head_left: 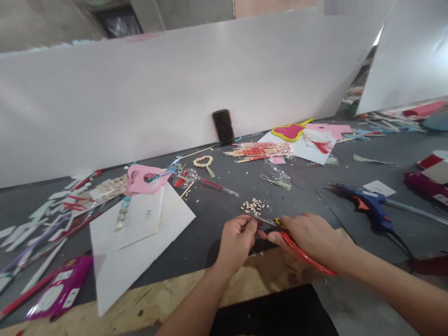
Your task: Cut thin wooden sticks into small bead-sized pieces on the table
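My right hand (311, 233) is closed round the handles of a pair of scissors (304, 259) with red and yellow grips. The metal blades point left, their tips reaching my left hand (240, 238). The fingers of that hand are pinched together beside the blades; whatever they hold is too small and covered to name. Just beyond the blades lies a small heap of short, pale cut pieces (255, 205) on the dark table (210, 205).
A blue glue gun (374, 205) lies to the right with its cable. Wrapped red-and-tan sticks (261, 150), a beaded bracelet (203, 162) and a tassel (280, 183) lie further back. A phone (223, 127) leans on the white partition (157, 107). White sheets (115, 275) lie left.
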`<action>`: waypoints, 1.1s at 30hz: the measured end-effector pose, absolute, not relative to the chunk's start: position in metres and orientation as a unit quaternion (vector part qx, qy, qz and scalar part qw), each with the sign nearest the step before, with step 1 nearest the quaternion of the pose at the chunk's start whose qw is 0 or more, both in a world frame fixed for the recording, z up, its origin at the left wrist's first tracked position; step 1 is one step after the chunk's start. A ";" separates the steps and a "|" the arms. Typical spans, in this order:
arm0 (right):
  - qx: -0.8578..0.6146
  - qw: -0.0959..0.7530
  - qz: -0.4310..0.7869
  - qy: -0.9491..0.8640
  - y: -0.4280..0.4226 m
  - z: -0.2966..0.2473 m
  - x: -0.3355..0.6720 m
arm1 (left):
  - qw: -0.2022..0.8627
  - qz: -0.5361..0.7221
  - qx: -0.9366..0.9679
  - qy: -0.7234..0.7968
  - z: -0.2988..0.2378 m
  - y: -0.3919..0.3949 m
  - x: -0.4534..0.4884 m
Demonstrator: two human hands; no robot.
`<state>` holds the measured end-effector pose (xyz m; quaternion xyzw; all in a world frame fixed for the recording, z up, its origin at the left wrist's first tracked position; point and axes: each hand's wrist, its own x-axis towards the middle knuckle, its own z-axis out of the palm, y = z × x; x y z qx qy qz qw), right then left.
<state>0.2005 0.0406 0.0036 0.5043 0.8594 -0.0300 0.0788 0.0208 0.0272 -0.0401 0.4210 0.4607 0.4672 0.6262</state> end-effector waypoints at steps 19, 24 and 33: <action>0.543 0.061 0.087 0.833 0.042 0.012 0.195 | 0.667 0.458 0.369 0.458 -0.038 0.031 0.022; 0.590 0.047 0.107 0.799 0.054 0.002 0.203 | 0.544 0.407 0.503 0.534 -0.039 0.039 0.008; 0.594 -0.001 0.082 0.800 0.058 -0.021 0.205 | 0.164 0.315 0.688 0.632 -0.042 0.051 -0.016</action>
